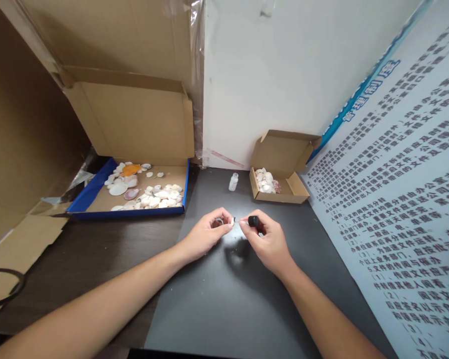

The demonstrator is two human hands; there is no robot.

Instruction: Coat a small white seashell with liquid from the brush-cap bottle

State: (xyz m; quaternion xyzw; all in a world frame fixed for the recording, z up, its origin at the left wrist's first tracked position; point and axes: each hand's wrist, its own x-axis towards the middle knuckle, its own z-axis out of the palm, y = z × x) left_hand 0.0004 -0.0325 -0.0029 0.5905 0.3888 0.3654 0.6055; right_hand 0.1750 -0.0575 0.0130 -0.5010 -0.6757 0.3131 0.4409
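Dark grey mat on the tabletop, white wall behind, printed poster off to my R. Blue-sided box w/ shells sits L, sm. cardboard box w/ more shells R.

My L hand has a small pale piece pinched btwn thumb & fingers, prob. a shell; there's a dark bit at its edge, too tiny to ID. My R hand grips a black cap, tips facing the piece, just apart. Can't tell if there's a brush under the cap. Open bottle, whitish inside, stands upright beyond both hands, near the wall.

Step looks like dabbing stuff from the bottle onto the piece, i.e. glue, maybe. To do it well: pinch light, by the rim, so the face to be coated is free; brace wrists on the mat vs. shake; wipe excess on the bottle neck; go thin, mid-spot first, fingertips out of the wet. Mind the bottle when reaching, it'd tip easily, I reckon.
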